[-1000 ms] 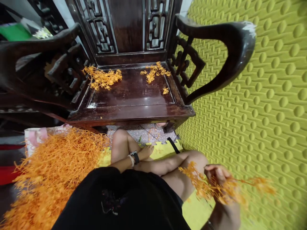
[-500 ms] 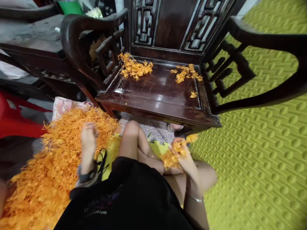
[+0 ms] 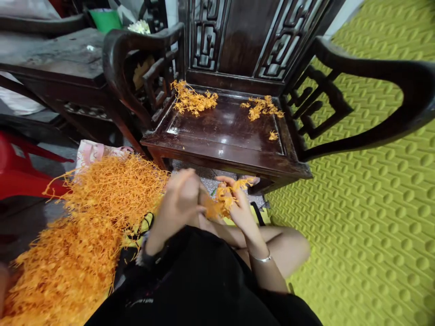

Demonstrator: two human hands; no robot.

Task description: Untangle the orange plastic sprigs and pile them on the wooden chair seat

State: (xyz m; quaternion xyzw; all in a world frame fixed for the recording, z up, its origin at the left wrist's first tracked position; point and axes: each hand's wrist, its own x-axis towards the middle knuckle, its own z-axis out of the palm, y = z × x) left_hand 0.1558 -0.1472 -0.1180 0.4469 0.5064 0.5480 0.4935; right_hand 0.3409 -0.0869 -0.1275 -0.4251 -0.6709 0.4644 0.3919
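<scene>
A bunch of orange, stringy, flower-like pieces (image 3: 223,194) is gripped in my right hand (image 3: 240,209), above my crossed legs. My left hand (image 3: 171,209), blurred by motion, is over my knee with thumb and fingers apart and nothing visible in it. To its left lies a large heap of the same orange strands (image 3: 115,194), with thin curling stems. On the seat of a dark wooden chair (image 3: 224,131) rest a loose orange cluster (image 3: 193,98) at the left, another cluster (image 3: 261,107) at the right, and one small piece (image 3: 273,135).
The chair's curved right arm (image 3: 390,77) reaches over yellow bumpy matting (image 3: 367,217). At the left stand a red plastic stool (image 3: 20,170) and a dark wooden table (image 3: 68,50) near a green container (image 3: 106,20). A pink-and-white bag (image 3: 90,154) pokes out behind the heap.
My left hand has moved right, from over the heap to above my knee. My right hand, still holding the orange bunch, has shifted left and slightly up toward it.
</scene>
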